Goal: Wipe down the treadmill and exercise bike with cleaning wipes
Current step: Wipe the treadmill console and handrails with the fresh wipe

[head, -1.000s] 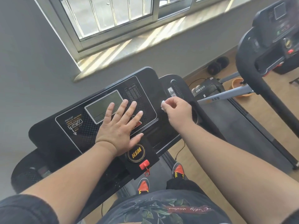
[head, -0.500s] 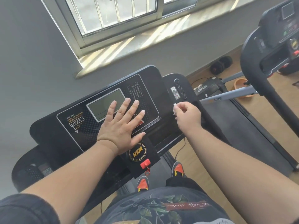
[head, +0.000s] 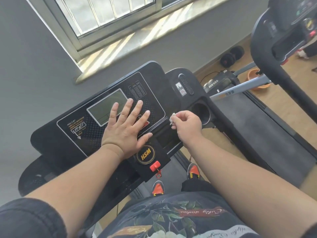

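Note:
I stand at a black treadmill console (head: 72,134) with a grey display and a gold HSM badge. My left hand (head: 126,125) lies flat on the panel, fingers spread over the display's right edge. To its right, my right hand (head: 186,123) pinches a small crumpled white wipe (head: 172,119) just above the console's lower right part, left of the round cup holder (head: 200,111). A red safety key (head: 155,166) sits below the badge.
A second treadmill's belt (head: 253,127) and black upright (head: 281,73) stand to the right. Dumbbells (head: 231,55) and an orange bowl (head: 257,78) lie on the wooden floor by the wall. A barred window (head: 109,18) is ahead. My orange shoes (head: 157,188) are on the belt.
My right hand has moved left and down the console's right side with the wipe, away from the speaker grille. My left hand has stayed flat on the panel.

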